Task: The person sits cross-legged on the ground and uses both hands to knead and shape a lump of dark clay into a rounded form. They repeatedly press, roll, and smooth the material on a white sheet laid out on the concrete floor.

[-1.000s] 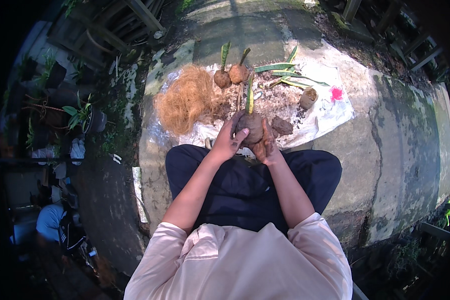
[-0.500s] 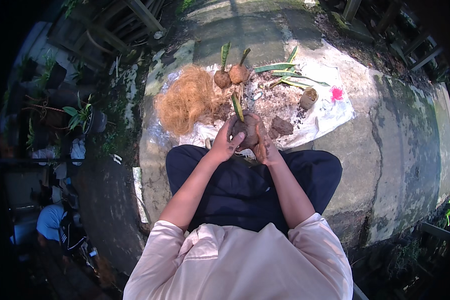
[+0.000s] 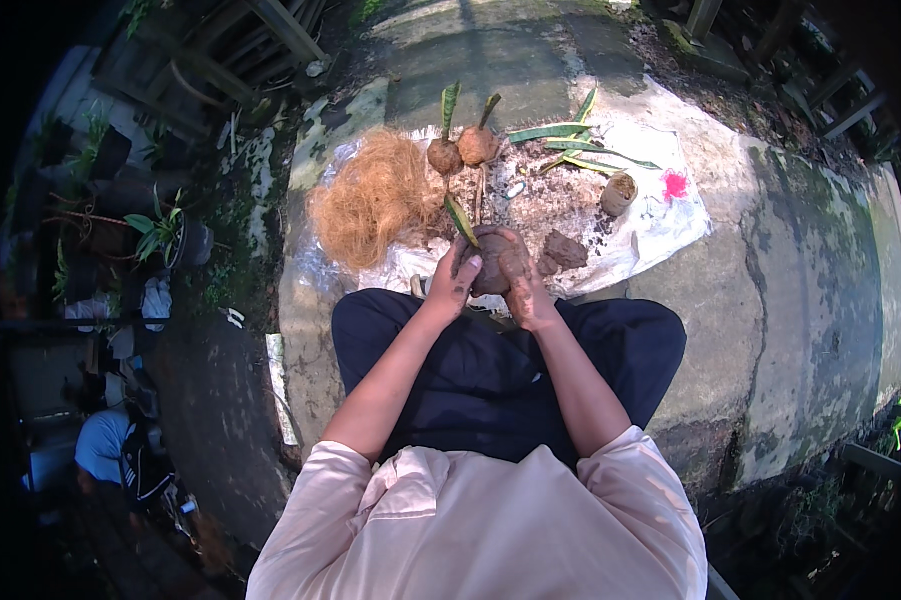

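Above my lap, a ball of dark wet soil [image 3: 490, 268] is cupped between both palms. A yellow-edged snake plant leaf [image 3: 459, 219] sticks out of its upper left side, tilted left. My left hand [image 3: 451, 281] wraps the ball's left side, thumb pressed near the leaf's base. My muddy right hand [image 3: 526, 285] is curved round the right side. Just right of it a lump of mud [image 3: 564, 252] lies on the white sack [image 3: 675, 225]. Two finished-looking fibre-covered balls, one darker [image 3: 444, 157] and one lighter [image 3: 478, 146], stand farther off, each with an upright leaf.
A heap of brown coconut fibre [image 3: 375, 200] lies left on clear plastic. Cut snake plant leaves [image 3: 580, 143], a small soil-filled container [image 3: 618, 195] and pink string [image 3: 674, 186] are on the sack. Potted plants [image 3: 190, 243] line the left, where another person [image 3: 103, 445] is partly visible.
The soil ball has turned in my hands, so its leaf has swung left and tilts more. My left thumb has shifted up slightly. Both hands still hold the ball.
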A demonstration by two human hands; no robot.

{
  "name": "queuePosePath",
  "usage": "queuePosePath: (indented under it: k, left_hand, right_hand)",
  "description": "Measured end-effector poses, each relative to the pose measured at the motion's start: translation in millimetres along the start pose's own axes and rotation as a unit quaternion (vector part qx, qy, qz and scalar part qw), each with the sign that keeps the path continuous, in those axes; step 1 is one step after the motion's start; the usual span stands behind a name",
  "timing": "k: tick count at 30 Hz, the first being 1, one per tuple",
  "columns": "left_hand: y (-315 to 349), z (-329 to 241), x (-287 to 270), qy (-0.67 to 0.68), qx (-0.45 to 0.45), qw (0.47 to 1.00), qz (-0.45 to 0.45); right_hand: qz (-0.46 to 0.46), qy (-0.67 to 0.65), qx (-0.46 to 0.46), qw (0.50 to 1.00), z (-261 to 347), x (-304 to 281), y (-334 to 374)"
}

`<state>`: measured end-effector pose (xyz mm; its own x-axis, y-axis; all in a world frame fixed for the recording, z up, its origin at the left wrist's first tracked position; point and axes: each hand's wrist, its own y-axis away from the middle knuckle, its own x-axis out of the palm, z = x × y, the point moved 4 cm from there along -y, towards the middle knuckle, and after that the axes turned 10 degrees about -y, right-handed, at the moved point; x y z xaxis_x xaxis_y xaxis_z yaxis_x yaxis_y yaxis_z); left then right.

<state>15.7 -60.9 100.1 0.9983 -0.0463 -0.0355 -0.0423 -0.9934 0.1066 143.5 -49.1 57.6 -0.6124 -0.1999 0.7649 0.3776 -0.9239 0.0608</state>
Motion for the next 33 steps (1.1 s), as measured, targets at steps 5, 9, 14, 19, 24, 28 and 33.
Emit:
queuePosePath:
  k: [5,9,14,19,24,28,33]
  left_hand:
    - [-1.7,-12.1,-1.0,0.006,0.096,0.995,0.027]
    - [0.8,-16.8,7.5,-0.022,0.100,0.995,-0.020]
    - [-1.0,-14.4,7.3,-0.023,0.101,0.994,-0.035]
    - [-7.1,-19.0,3.3,-0.062,0.153,0.986,-0.026]
    - [-6.2,-29.9,13.7,-0.063,0.125,0.990,-0.012]
    - [-10.4,-19.1,16.3,-0.017,0.089,0.996,0.001]
    - [-10.4,-20.1,5.4,-0.148,0.173,0.970,-0.090]
  right_hand:
    - [-0.002,0.030,-0.030,0.999,2.2,6.9,-1.6]
    - [0.007,0.087,-0.052,0.995,2.4,4.8,-2.5]
    - [-0.005,0.084,-0.052,0.995,5.3,10.6,-1.0]
    - [-0.002,0.093,-0.082,0.992,0.4,9.5,-5.0]
    - [-0.025,0.179,-0.091,0.979,7.2,7.3,-0.3]
    - [-0.043,0.161,-0.090,0.982,8.4,8.5,0.0]
    - [-0.029,0.045,-0.104,0.993,13.8,16.4,-2.0]
